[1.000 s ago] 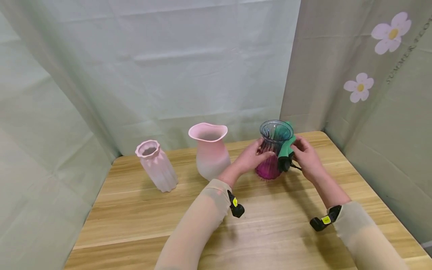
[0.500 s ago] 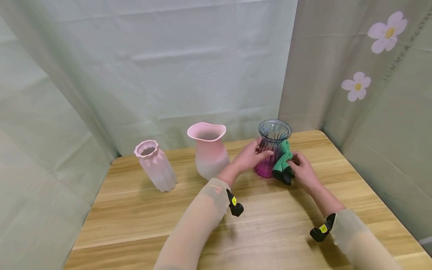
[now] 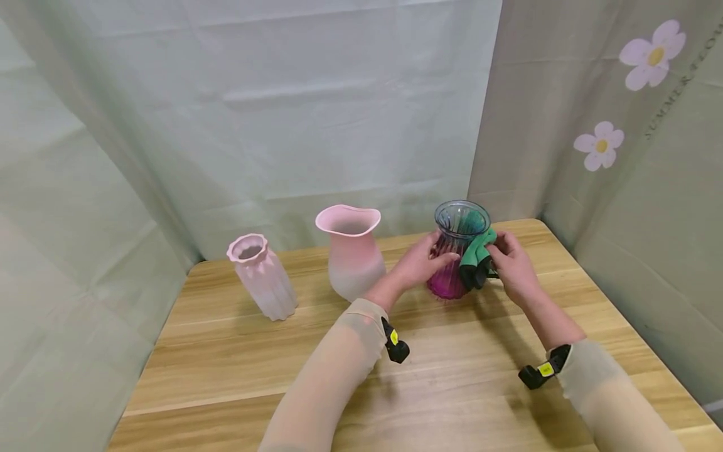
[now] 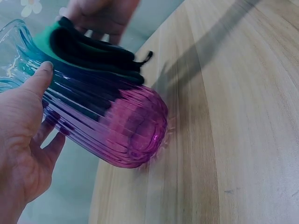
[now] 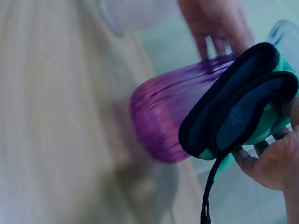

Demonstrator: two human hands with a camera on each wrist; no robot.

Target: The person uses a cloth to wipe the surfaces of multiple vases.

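A ribbed glass vase [image 3: 447, 280], blue at the rim and magenta at the base, stands upright at the right rear of the table. My left hand [image 3: 417, 262] holds its left side, thumb toward the front and fingers behind, as the left wrist view also shows. On the opposite side my right hand [image 3: 515, 269] pinches a folded green cloth [image 3: 477, 251] with black edging against the glass. Seen from the right wrist, the cloth [image 5: 224, 116] hangs in loops with a black cord at one corner. Some of the right fingers are hidden behind it.
Left of the glass vase stands a pink-and-white vase [image 3: 354, 267] with a wavy rim. Farther left is a slimmer pleated pink vase [image 3: 265, 282]. Curtains [image 3: 339, 113] hang along the wooden table's [image 3: 237, 370] back and sides.
The right hand slid the cloth down the vase's right side, then back up toward the rim. My left hand keeps its hold, and the vases stay in place.
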